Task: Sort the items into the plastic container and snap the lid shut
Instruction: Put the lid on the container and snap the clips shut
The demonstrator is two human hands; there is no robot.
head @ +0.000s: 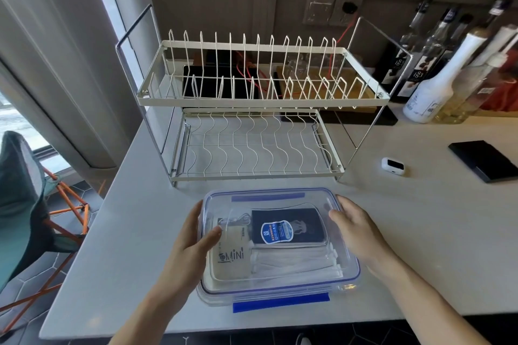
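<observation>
Head view, one lot — a clear plastic container [347, 258] with blue trim, standing near the front edge of the pale countertop [420, 246], just in front of a two-tier wire dish rack [258, 98].

Contents, seen through the clear lid [280, 196]: a dark flat device with a blue label [288, 228] towards the far side, a beige pouch marked MINI [231, 256] at the left with a white cable [236, 218] above it, and a row of white wrapped sticks [297, 263] along the near side. We judge the sorting done.

Lid: laid over the box and apparently seated. The blue latch [280, 302] on the near side sticks out flat, so we take it as not yet snapped down; the far one [267, 197] we cannot judge. Snapping is what remains.

Our left hand [193, 241] rests at the left side, thumb on top of the lid, fingers hidden down the wall — whether they curl round it we cannot tell. Our right hand [356, 230] lies against the right rim with fingers fairly straight, gripping nothing.

Also on the countertop: a small white case [393, 166] and a black flat box [485, 161] well to the right, and bottles [437, 84] at the far right corner.
</observation>
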